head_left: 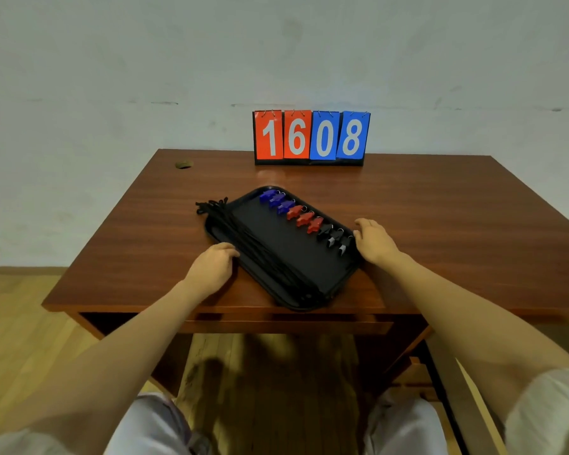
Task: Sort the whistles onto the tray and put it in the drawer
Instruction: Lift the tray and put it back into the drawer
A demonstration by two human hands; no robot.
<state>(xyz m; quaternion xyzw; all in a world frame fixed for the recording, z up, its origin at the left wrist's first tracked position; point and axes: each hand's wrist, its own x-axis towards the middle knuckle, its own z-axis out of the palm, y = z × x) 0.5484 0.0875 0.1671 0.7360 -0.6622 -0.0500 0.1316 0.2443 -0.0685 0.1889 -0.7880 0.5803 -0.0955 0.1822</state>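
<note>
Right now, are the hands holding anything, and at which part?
Both hands touch the black tray: left hand at its left long edge, right hand at its right edge. A firm grip cannot be told.

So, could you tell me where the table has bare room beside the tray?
Bare table lies right of the tray, up to the scoreboard, and left beyond the cords. The front edge is crowded: tray and both hands.

Soft, even indoor light, rather dim, with a faint sheen on the table (440,205) behind the tray. Wide-angle distortion bends the edges. A blurry shadow darkens the floor (230,366).
</note>
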